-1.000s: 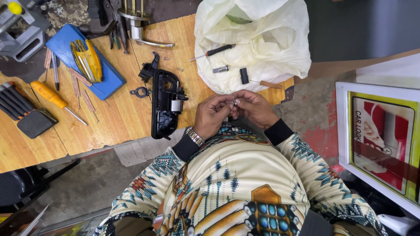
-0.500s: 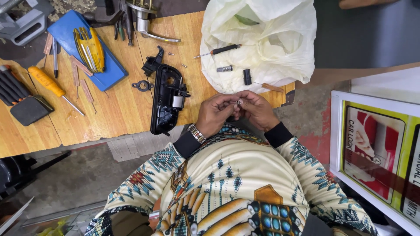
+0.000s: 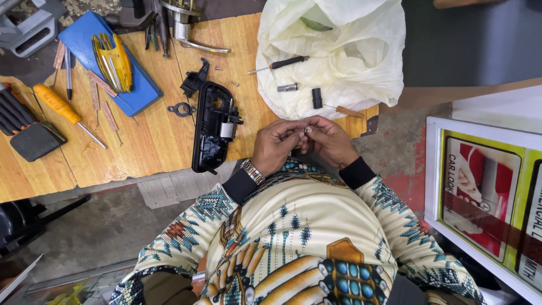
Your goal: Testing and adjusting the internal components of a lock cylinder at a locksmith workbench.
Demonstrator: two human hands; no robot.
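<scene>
Careful: that small metal part (image 3: 306,130) sits pinched btwn both sets of fingertips right at the bench edge (image 3: 169,164), so a slip could likely drop it to the floor at 6 o'clock. Your left hand (image 3: 275,144) and right hand (image 3: 330,141) are together, fingers closed on it, w/ the black door-handle housing (image 3: 210,129) at 9 o'clock and the white plastic bag (image 3: 333,51) at 12.

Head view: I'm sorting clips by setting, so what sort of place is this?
Probably a small repair workbench, perhaps a locksmith's. On the wooden bench lie an orange-handled screwdriver, a dismantled black handle housing and loose screws, while both hands work a tiny metal part.
</scene>
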